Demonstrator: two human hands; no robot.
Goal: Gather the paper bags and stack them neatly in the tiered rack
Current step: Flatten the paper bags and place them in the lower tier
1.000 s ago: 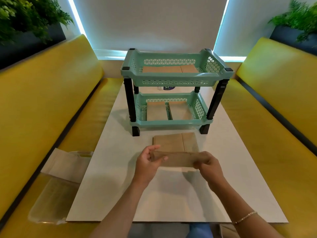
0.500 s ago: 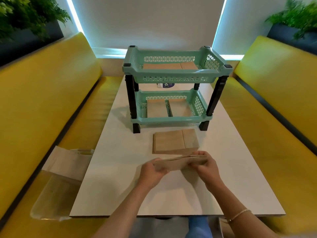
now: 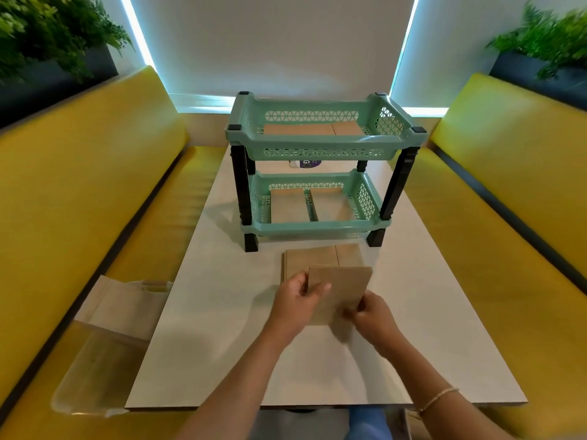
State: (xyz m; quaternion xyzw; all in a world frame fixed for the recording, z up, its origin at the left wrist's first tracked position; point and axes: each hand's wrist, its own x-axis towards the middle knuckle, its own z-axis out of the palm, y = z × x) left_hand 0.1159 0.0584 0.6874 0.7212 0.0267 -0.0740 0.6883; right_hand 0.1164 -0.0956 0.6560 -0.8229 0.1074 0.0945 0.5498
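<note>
Both hands, left (image 3: 297, 301) and right (image 3: 373, 317), pinch a bundle of flat brown paper bags (image 3: 341, 289) above the white worktop (image 3: 222, 328). The mint-green two-tier plastic rack (image 3: 317, 144) already holds bags on both tiers; another flat brown stack (image 3: 317, 257) lies just before it, unshelved.

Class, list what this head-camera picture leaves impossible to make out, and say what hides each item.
- Purple label behind the mint-green two-tier plastic rack: the upper basket covers its text.
- Brown paper bags held by the left hand and right hand: count unreadable, edges hidden.
- Flat bag stack on the white table: near part covered by the held bags.
</note>
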